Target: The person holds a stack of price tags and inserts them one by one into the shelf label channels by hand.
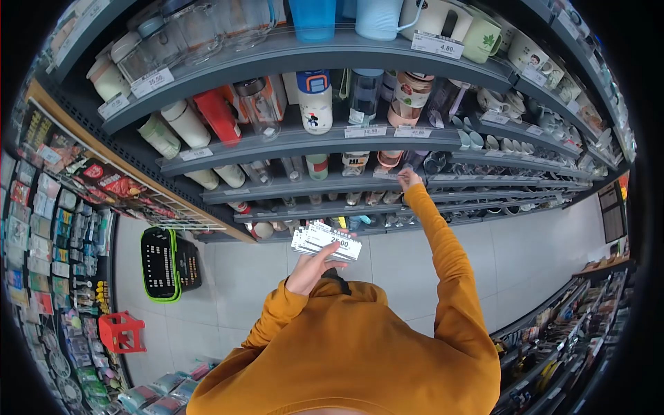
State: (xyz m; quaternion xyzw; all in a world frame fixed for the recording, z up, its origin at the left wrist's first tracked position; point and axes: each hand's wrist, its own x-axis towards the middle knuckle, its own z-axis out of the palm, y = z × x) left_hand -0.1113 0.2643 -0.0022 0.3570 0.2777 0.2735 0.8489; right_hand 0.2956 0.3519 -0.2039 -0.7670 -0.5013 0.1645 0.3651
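My left hand is closed around a small stack of white price tags, the thumb lying across the front one, which reads 25.00. My right hand reaches out to the edge of a middle shelf, its fingers drawn together at the label strip. What it pinches there, if anything, is too small to make out. A pale label sits just left of those fingers. Behind them stand a clear cup with a pinkish band and a purplish bottle.
Higher shelves carry bottles, a blue cup and mugs, with a price label on the edge. On the tiled floor at left are a black basket with a green rim and a red stool. More racks stand at both sides.
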